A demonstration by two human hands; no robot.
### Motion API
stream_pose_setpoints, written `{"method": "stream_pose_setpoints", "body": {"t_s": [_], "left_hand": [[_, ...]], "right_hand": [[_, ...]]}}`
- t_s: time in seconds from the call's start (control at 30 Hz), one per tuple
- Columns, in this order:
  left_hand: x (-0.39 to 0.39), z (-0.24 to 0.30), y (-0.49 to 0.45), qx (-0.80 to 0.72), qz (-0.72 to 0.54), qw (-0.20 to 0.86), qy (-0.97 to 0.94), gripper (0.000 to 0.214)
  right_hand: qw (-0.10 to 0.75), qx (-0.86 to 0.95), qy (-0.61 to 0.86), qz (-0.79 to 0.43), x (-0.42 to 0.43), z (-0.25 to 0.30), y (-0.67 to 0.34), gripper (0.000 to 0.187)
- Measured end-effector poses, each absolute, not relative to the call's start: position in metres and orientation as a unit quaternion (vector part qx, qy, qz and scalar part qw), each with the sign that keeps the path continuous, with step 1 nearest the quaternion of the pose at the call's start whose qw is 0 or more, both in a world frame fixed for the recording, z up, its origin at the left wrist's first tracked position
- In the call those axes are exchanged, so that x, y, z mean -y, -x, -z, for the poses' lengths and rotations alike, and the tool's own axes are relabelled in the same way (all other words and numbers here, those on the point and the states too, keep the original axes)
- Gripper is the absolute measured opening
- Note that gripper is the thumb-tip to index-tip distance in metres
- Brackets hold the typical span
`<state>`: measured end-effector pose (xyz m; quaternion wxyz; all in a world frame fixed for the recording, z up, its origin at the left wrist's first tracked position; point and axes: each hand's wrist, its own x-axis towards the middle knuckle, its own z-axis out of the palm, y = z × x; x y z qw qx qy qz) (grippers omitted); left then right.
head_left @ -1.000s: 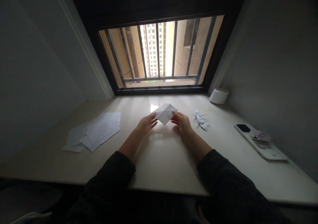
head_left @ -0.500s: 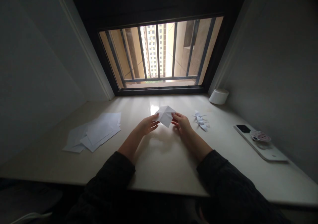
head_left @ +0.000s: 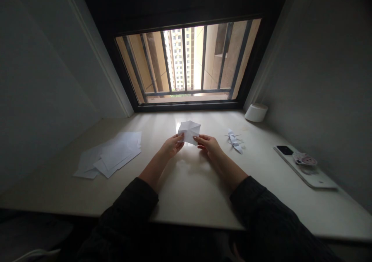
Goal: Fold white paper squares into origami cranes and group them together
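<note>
Fingers (head_left: pixel 178 137) on your left hand (head_left: pixel 171 146) are pinching the left edge of that small creased sheet (head_left: pixel 190 128), and your right hand (head_left: pixel 211 144) has its near right edge, thumb showing on the side facing you. So both grips are closed on paper, no loose hand. Looks like you've got it up just above the worktop (head_left: pixel 186 200), in the middle, between you and the window (head_left: pixel 186 60). Creases run out from about the centre and the outline's kinda six-cornered, so I'd call this the shaping bit: working the paper along creases it already has, not pressing a new one flat. Can't see what your fingers do underneath, fwiw.

Imo the next move calls for light, even pressure from both sides, edges lined up before anything gets pressed hard. Skew it and the points probably won't meet. You've got a loose pile of sheets (head_left: pixel 116 151) on your left and some little folded paper shapes (head_left: pixel 234 141) near your right hand, neither being touched.
</note>
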<state>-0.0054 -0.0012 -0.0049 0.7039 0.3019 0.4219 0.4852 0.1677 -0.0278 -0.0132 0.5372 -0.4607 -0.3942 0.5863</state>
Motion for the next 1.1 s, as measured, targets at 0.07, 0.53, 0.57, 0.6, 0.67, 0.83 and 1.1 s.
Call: {"method": "stream_pose_setpoints", "body": {"t_s": [0.07, 0.53, 0.57, 0.6, 0.67, 0.83, 1.1], "left_hand": [[0.0034, 0.0058, 0.0055, -0.417, -0.486, 0.696, -0.325, 0.027], [0.0036, -0.0029, 0.0039, -0.487, -0.439, 0.694, -0.298, 0.034], [0.0037, -0.0028, 0.0040, -0.491, -0.435, 0.692, -0.301, 0.033], [0.0037, -0.0027, 0.0042, -0.493, -0.432, 0.691, -0.306, 0.032], [0.0037, -0.0026, 0.0048, -0.492, -0.427, 0.690, -0.316, 0.031], [0.0029, 0.0001, 0.0052, -0.489, -0.433, 0.682, -0.329, 0.035], [0.0054, 0.0016, 0.0087, -0.441, -0.444, 0.669, -0.402, 0.038]], "right_hand": [[0.533, 0.390, 0.460, -0.594, 0.0290, 0.0125, -0.1663, 0.039], [0.512, 0.428, 0.446, -0.596, 0.0308, 0.0118, -0.1659, 0.036], [0.510, 0.434, 0.446, -0.594, 0.0309, 0.0119, -0.1659, 0.036], [0.509, 0.439, 0.445, -0.592, 0.0310, 0.0121, -0.1658, 0.037], [0.507, 0.443, 0.444, -0.591, 0.0314, 0.0122, -0.1657, 0.037], [0.507, 0.437, 0.441, -0.597, 0.0325, 0.0124, -0.1647, 0.034], [0.522, 0.392, 0.459, -0.603, 0.0283, 0.0139, -0.1675, 0.033]]}}
